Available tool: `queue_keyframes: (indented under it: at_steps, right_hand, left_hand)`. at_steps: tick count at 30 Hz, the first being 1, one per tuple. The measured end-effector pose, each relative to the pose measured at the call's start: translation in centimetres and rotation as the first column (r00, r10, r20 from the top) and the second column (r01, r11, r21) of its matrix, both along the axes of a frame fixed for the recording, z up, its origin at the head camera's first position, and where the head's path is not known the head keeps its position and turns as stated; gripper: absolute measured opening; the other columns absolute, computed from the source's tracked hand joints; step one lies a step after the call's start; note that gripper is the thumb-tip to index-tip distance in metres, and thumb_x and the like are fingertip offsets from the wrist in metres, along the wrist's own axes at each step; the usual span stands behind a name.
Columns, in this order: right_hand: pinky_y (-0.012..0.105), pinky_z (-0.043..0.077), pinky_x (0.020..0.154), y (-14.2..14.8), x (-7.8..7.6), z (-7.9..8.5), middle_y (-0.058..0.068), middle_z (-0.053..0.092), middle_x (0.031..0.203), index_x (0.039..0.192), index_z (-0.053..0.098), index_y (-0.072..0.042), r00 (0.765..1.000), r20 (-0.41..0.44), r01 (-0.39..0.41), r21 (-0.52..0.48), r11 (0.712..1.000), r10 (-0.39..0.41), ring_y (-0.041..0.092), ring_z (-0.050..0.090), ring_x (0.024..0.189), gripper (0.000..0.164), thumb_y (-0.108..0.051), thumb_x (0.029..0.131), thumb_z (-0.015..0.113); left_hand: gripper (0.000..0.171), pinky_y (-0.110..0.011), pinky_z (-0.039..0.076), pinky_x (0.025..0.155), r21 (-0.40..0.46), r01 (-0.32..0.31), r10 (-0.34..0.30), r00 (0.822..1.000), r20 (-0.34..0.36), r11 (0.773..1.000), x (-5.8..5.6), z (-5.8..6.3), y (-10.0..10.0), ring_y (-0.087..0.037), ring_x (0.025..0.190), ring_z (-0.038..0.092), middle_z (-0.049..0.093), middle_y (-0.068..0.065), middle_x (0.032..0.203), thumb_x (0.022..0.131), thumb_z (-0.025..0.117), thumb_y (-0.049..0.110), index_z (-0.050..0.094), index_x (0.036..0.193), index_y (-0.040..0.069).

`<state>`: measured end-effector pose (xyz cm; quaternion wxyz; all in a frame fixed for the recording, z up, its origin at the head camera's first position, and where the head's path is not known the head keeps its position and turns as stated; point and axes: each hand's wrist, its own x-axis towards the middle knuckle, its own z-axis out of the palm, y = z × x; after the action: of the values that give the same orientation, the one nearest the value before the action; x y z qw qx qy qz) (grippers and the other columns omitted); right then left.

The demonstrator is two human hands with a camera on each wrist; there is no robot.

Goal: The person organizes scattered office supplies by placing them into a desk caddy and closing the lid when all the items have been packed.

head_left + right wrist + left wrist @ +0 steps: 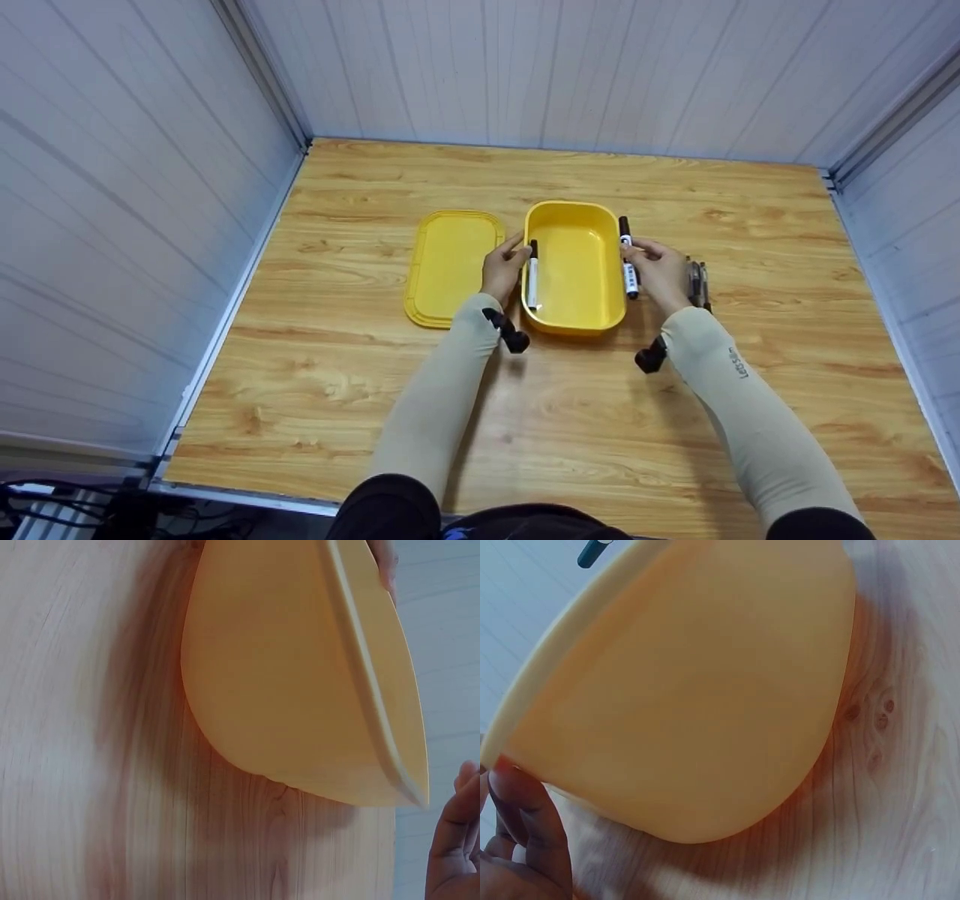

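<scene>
The left hand (504, 271) grasps the left rim of the yellow box (574, 327) on the surface (570, 420). The right hand (661, 274) pinches a marker (631, 280) beside the box's right wall.

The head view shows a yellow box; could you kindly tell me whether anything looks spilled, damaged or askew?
Nothing stands out: the yellow box looks upright with no visible cracks, the yellow lid lies flat beside it, and no spill shows on the wooden tabletop.
</scene>
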<state>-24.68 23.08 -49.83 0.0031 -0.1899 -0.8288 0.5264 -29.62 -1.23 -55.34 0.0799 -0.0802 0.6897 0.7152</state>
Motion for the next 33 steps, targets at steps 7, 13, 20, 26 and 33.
queue_keyframes:
  at_steps: [7, 13, 20, 26, 33]
  right_hand:
    - [0.018, 0.051, 0.056, -0.6, 0.0, 0.0, -0.007, 0.064, 0.092, 0.130, 0.066, -0.013, 1.000, -0.004, 0.002, -0.079, 0.997, -0.003, 0.004, 0.060, 0.071, 0.046, -0.039, 0.092, 0.068]
    - [0.022, 0.055, 0.058, -1.2, 0.0, -0.3, -0.008, 0.065, 0.091, 0.130, 0.066, -0.012, 1.000, -0.013, 0.010, -0.152, 0.988, -0.012, 0.006, 0.062, 0.074, 0.043, -0.035, 0.093, 0.068]
    - [0.018, 0.054, 0.065, -1.8, -0.5, -0.6, -0.010, 0.065, 0.087, 0.130, 0.066, -0.008, 0.999, -0.029, 0.016, -0.190, 0.982, -0.022, 0.005, 0.062, 0.078, 0.043, -0.031, 0.093, 0.069]
    - [0.017, 0.053, 0.064, -2.5, -0.9, -0.7, -0.007, 0.064, 0.084, 0.127, 0.066, -0.005, 0.998, -0.037, 0.038, -0.237, 0.971, -0.048, 0.004, 0.061, 0.074, 0.039, -0.025, 0.093, 0.069]
    - [0.017, 0.053, 0.063, -3.4, -1.1, -0.9, -0.006, 0.066, 0.081, 0.125, 0.068, -0.004, 0.997, -0.061, 0.026, -0.264, 0.964, -0.044, 0.006, 0.062, 0.072, 0.037, -0.023, 0.093, 0.070]
  left_hand:
    - [0.041, -0.028, 0.052, 0.087, 0.006, 0.003, -0.003, 1.000, -0.021, 1.000, 0.1, -0.2, 0.0, -0.026, 0.100, 0.065, 0.068, -0.022, 0.111, 0.097, 0.063, 0.014, 0.059, 0.138, 0.016]
    - [0.042, -0.028, 0.052, 0.088, 0.015, 0.007, -0.007, 1.000, -0.020, 1.000, 0.1, -0.3, 0.0, -0.027, 0.102, 0.065, 0.068, -0.021, 0.111, 0.097, 0.064, 0.015, 0.059, 0.138, 0.016]
    - [0.041, -0.026, 0.052, 0.085, 0.013, 0.002, -0.002, 1.000, -0.017, 1.000, 0.0, -0.2, 0.1, -0.021, 0.095, 0.064, 0.067, -0.021, 0.111, 0.097, 0.063, 0.015, 0.060, 0.138, 0.015]
    - [0.042, -0.029, 0.052, 0.088, 0.018, 0.008, -0.008, 1.000, -0.005, 1.000, 0.0, -0.1, 0.1, -0.026, 0.101, 0.064, 0.066, -0.022, 0.114, 0.097, 0.063, 0.015, 0.058, 0.139, 0.015]
    - [0.041, -0.027, 0.052, 0.088, -0.001, 0.006, -0.006, 1.000, -0.012, 1.000, 0.0, -0.2, -0.1, -0.025, 0.103, 0.064, 0.068, -0.019, 0.114, 0.097, 0.063, 0.016, 0.059, 0.138, 0.015]
